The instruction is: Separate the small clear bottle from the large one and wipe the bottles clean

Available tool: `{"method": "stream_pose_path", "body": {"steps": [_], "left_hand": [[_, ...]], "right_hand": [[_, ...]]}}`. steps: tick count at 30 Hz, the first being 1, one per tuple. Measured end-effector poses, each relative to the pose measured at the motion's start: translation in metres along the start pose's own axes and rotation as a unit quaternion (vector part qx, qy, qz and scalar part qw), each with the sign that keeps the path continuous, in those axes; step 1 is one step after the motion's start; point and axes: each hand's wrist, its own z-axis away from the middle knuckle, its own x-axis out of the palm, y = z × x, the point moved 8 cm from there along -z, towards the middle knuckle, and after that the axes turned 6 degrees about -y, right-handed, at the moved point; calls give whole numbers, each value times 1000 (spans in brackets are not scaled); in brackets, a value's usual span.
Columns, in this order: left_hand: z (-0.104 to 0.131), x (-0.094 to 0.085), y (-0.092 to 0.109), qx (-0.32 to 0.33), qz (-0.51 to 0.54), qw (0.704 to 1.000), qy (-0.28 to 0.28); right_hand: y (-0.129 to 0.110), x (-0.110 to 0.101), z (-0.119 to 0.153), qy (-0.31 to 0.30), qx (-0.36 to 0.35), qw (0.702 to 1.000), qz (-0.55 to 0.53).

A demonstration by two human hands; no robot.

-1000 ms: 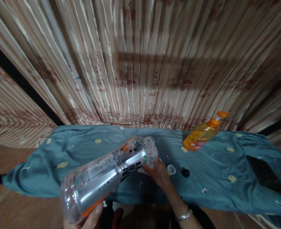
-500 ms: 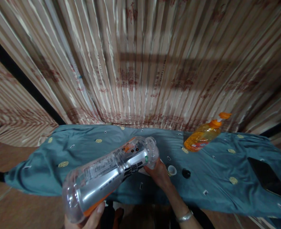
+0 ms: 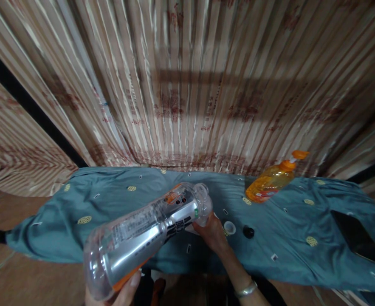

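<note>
A large clear plastic bottle [image 3: 136,246] with a silver and orange label lies tilted across my view, its neck up to the right. My left hand [image 3: 125,293] grips it near the base, with the thumb showing along the lower side. At the neck end, my right hand [image 3: 212,231] is closed on the bottle, its fingers mostly hidden behind the clear plastic. Part of something flat and white shows beneath the neck, too covered to name. Just right of my right hand, a small white translucent cap [image 3: 229,228] and a round black cap [image 3: 248,231] lie on the cloth.
A pump bottle of orange liquid [image 3: 268,182] stands towards the back right. A dark phone-like slab [image 3: 359,238] lies at the right. Blue-green patterned cloth [image 3: 111,187] covers the table, and a striped curtain [image 3: 187,85] hangs behind it.
Almost nothing differs. The bottle has turned very slightly in my hands, and both hands keep their places on it.
</note>
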Motion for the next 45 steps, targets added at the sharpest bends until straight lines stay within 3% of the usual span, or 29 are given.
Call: {"method": "stream_pose_path", "body": {"steps": [6,14,20,30,37,45], "left_hand": [[0,-5,-7,-40,-1,999,1],[0,-1,-3,-28,6,999,23],[0,-2,-6,-29,3,1000,3],[7,18,17,-27,32,999,-4],[7,21,24,-14,32,999,-4],[3,4,1,-31,9,999,-1]], "right_hand": [[0,0,-1,9,3,1000,28],[-2,-2,0,0,16,999,44],[-2,-1,-1,-1,19,999,37],[4,1,-2,0,12,999,38],[2,0,-2,5,6,999,33],[6,2,-2,15,-5,1000,21]]}}
